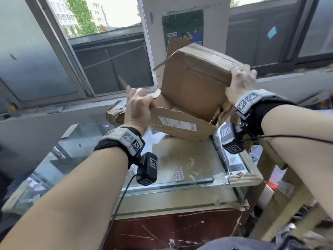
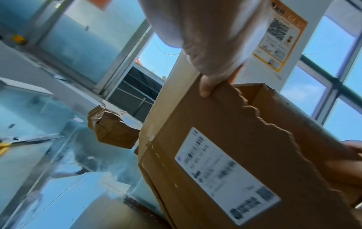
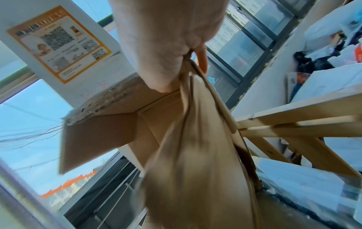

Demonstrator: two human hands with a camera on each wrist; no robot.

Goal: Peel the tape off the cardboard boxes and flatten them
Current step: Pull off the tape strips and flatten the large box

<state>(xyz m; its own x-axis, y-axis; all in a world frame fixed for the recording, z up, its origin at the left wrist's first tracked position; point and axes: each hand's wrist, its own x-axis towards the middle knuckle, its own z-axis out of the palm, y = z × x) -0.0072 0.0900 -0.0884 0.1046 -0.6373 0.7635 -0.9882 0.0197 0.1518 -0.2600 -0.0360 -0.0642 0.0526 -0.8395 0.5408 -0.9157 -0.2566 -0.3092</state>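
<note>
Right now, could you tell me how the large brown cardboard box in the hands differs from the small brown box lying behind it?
The large brown cardboard box is torn open with flaps spread; the small brown box is closed and crumpled. The left hand and right hand hold the large box tilted above the glass tabletop; the small one rests untouched. Both are brown cardboard with white labels.

We read this as a parcel pickup or small courier shop: a glass-topped counter surface [image 1: 180, 159] by big windows [image 1: 45, 51], QR-code posters [image 3: 58, 43] on a white pillar [image 1: 216, 24], labelled cardboard boxes [image 1: 189, 91], and wooden shelving [image 3: 293, 124] with piled bags and parcels [image 3: 323, 38] at the right.
</note>
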